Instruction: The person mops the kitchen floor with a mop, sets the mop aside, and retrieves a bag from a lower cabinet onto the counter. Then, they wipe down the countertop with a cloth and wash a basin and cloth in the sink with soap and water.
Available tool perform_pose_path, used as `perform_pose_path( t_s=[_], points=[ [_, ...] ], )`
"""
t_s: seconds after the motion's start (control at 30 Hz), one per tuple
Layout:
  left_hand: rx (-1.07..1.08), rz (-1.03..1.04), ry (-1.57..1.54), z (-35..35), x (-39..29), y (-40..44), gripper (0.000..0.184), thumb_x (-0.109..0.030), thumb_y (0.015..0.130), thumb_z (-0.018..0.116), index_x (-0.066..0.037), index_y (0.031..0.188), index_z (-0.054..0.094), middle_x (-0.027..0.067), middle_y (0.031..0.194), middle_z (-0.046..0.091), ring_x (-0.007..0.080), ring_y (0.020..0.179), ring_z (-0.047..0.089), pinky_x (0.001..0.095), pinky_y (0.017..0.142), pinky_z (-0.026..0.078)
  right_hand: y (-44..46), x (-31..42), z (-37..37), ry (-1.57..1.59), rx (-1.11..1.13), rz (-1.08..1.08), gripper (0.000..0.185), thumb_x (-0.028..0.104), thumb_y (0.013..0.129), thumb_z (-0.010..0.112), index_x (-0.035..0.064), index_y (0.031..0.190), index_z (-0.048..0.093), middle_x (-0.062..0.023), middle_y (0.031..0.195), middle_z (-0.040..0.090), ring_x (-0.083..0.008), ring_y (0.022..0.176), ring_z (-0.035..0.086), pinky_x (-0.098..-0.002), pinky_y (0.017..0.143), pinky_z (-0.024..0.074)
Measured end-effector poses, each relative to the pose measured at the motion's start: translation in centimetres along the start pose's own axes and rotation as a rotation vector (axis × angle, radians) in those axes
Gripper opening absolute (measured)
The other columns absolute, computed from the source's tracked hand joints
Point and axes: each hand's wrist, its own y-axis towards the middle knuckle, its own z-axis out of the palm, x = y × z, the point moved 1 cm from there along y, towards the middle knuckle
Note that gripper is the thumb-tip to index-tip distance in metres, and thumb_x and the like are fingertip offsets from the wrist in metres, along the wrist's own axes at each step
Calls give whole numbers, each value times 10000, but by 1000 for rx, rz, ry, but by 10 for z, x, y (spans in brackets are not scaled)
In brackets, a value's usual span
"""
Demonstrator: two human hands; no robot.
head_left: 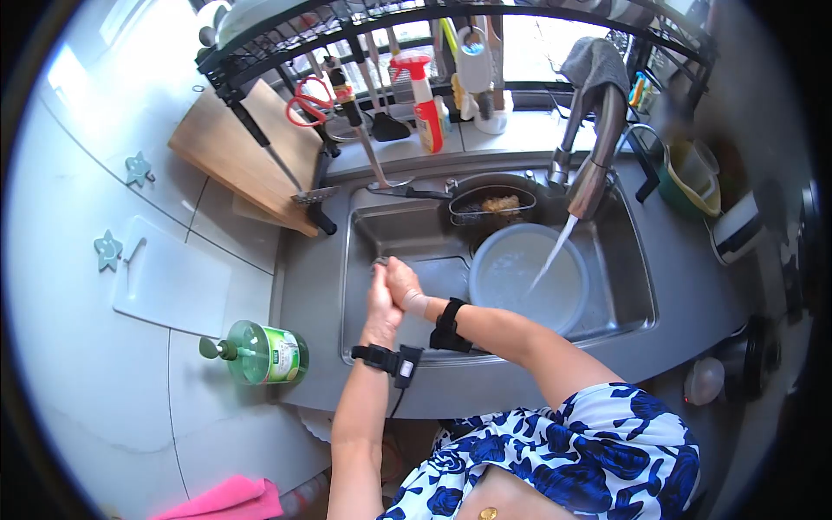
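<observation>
Your left hand (pixel 382 309) and right hand (pixel 404 284) meet; whether the fingers grip anything, I cannot tell. Continued flow from the faucet (pixel 591 186) could overfill the round basin (pixel 477 279).

Pump bottle (pixel 260 354) left of sink (pixel 626 282) (basin (pixel 476 279) inside).

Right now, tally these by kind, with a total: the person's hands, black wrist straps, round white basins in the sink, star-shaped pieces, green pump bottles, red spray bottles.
Hands: 2 (left hand, right hand)
Wrist straps: 2
Basin: 1
Star-shaped pieces: 2
Pump bottle: 1
Spray bottle: 1
Total: 9
</observation>
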Motion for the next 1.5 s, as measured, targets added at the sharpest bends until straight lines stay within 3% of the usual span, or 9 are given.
perform_pose_path(
  t_s=[0.23, 0.4, 0.57, 0.73, 0.9, 0.93, 1.1, 1.2, 1.5],
  points=[
    [-135, -177, -69, -4, -22, 6, 639, -641, 765, 445, -80, 1064, 515, 119, 1113, 541, 270, 1043, 506, 433, 901, 407, -3, 9, -18, -238, 173, -411, 192, 182, 818, 458, 2, 845, 519, -203, 823, 591, -361, 782, 585, -441, 672, 472],
    [60, -89, -80, -52, -18, 37, 402, -401, 888, 376, -58, 1042, 517, 171, 1076, 543, 274, 981, 543, 420, 865, 441, -19, 10, -19, -22, 154, -847, 218, 107, 807, 459, -18, 977, 516, -185, 1085, 533, -376, 1077, 465, -412, 913, 380],
    [-7, -99, -147, -25, 18, 35, 254, -245, 881, 440, -46, 1012, 531, 111, 1043, 563, 220, 956, 551, 385, 844, 457, 9, 1, -30, -454, 355, -543, 235, 195, 842, 432, 104, 1032, 536, -114, 1125, 522, -284, 1076, 485, -388, 873, 408],
    [66, -197, -241, -6, -3, 19, 424, -481, 868, 393, -84, 916, 537, 83, 893, 568, 212, 865, 551, 381, 783, 465, 10, -26, -14, -107, 150, -616, 218, 184, 817, 464, 88, 999, 536, -153, 1017, 547, -320, 922, 545, -399, 749, 455],
    [156, -209, -157, -24, 9, 44, 593, -646, 805, 352, -98, 948, 525, 73, 892, 560, 209, 872, 543, 374, 768, 461, 6, -22, -2, -183, 66, -208, 297, 322, 850, 434, 57, 916, 553, -189, 966, 555, -375, 834, 553, -445, 698, 454],
    [130, -204, -243, -24, 18, 49, 616, -645, 804, 340, -72, 972, 492, 153, 957, 534, 328, 838, 549, 513, 767, 452, 16, -30, 3, -213, 73, -121, 309, 333, 851, 431, 53, 901, 552, -194, 944, 560, -383, 820, 556, -455, 683, 455],
    [66, 75, 119, 26, 26, 0, 797, -477, 853, 461, -121, 1369, -31, 101, 1369, 218, 237, 1234, 284, 386, 988, 294, 60, -64, 2, -11, 16, 45, 340, 359, 850, 416, 60, 862, 579, -186, 853, 599, -368, 796, 566, -449, 686, 459],
    [-38, 198, 135, -2, 30, 27, 599, -395, 880, 458, -105, 1327, 186, 103, 1232, 398, 209, 1133, 402, 370, 927, 358, 43, -53, 8, 959, 239, 347, 253, 185, 840, 466, 49, 1019, 583, -119, 957, 599, -238, 861, 568, -347, 729, 451],
    [-347, 469, 1009, -31, 22, 47, 284, -221, 862, 407, 11, 954, 543, 124, 864, 596, 215, 764, 571, 345, 634, 462, 8, -21, -16, 1005, 358, 389, 370, 185, 850, 503, 61, 1197, 470, -56, 993, 555, -152, 896, 521, -283, 712, 431]
  ],
)
